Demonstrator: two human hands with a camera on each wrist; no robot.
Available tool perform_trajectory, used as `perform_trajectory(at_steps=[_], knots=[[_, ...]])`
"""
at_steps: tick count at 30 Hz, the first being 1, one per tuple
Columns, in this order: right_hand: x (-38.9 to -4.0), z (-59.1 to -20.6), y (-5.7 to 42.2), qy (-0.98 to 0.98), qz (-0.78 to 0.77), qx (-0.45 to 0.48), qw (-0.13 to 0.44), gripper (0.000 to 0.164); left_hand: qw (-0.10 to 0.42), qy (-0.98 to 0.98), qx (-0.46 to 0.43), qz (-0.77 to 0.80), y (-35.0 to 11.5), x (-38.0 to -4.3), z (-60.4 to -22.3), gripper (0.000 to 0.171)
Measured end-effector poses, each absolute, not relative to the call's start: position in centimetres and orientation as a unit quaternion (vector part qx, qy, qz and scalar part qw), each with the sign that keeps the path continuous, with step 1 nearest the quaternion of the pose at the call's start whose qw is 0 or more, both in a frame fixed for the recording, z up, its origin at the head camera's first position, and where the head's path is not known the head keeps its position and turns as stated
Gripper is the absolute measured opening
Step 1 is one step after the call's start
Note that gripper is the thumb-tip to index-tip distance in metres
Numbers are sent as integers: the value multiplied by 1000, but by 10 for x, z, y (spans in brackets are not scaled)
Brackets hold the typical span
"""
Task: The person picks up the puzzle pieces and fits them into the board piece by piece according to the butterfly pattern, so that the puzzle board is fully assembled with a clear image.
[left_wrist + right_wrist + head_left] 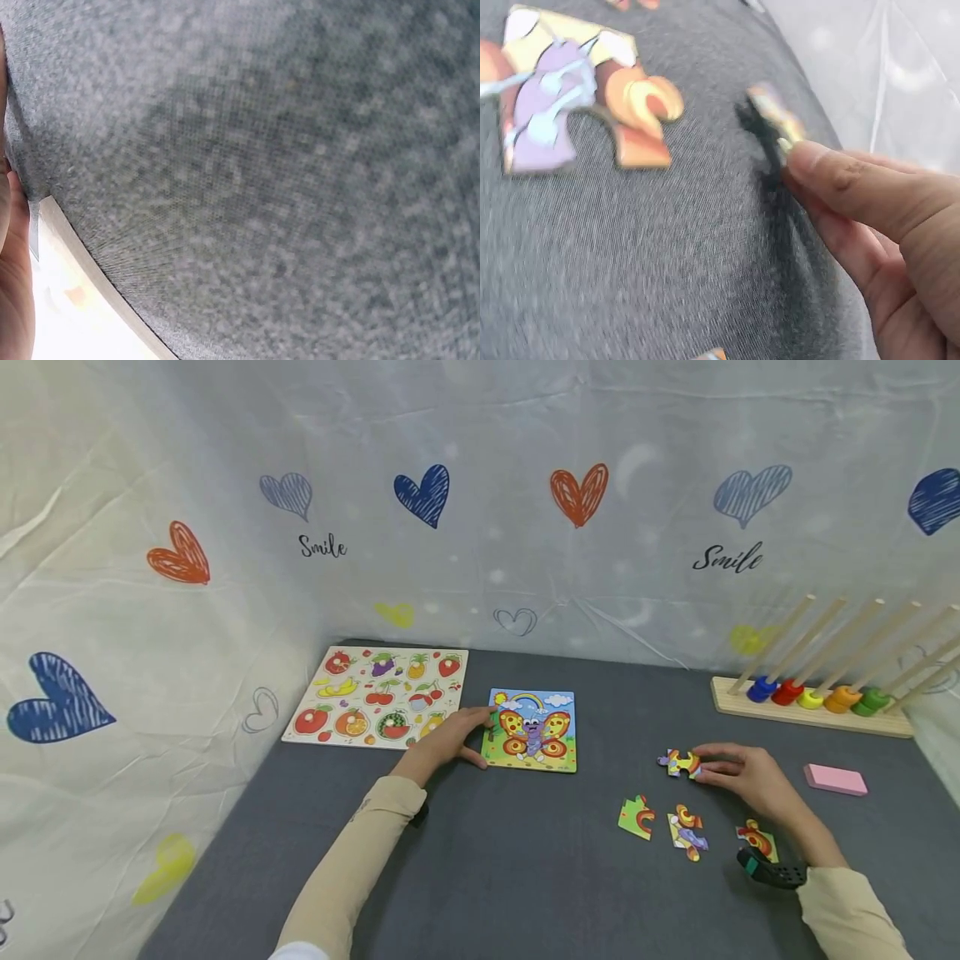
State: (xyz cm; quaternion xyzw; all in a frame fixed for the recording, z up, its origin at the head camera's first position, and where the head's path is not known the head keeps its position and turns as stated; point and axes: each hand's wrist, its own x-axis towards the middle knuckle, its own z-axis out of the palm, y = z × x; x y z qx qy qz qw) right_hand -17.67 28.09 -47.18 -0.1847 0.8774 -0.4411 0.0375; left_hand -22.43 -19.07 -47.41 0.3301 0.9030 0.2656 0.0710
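Observation:
A square butterfly puzzle board (561, 758) lies flat on the dark grey cloth. My left hand (442, 743) rests at its left side, with the fingertips over the edge and the thumb by the lower left corner; only a sliver of this hand (15, 277) shows in the left wrist view. My right hand (753, 777) pinches a colourful jigsaw piece (678, 763) between thumb and fingers, tilted close over the cloth in the right wrist view. Below it lie a green-and-red piece (634, 818), a purple-and-orange piece (684, 833) and another piece (763, 842) beside the right wrist.
A fruit puzzle board (360, 693) lies at the back left, partly behind my left hand. At the back right stands a wooden peg rack (810, 710) with coloured rings. A pink block (836, 779) lies right of my right hand. White printed curtains (510, 568) border the table.

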Motion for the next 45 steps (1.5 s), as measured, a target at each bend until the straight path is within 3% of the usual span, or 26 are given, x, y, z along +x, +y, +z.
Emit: perform_trajectory(at_steps=[6,17,28,37,45], knots=[[-177,-474,285,846,-505,-112,129,48,73,904,328,263,-191,-225,-476,60],[-184,-481,288,789,-570,-119,196,50,76,902,321,277,-190,-225,-474,60],[-189,-477,287,802,-542,-131,214,51,75,905,323,267,-190,-224,-472,61],[-192,-475,277,794,-565,-113,194,51,73,905,324,266,-190,-224,-472,60],[-203,-463,250,693,-674,-70,245,34,77,905,324,266,-189,-224,-470,59]])
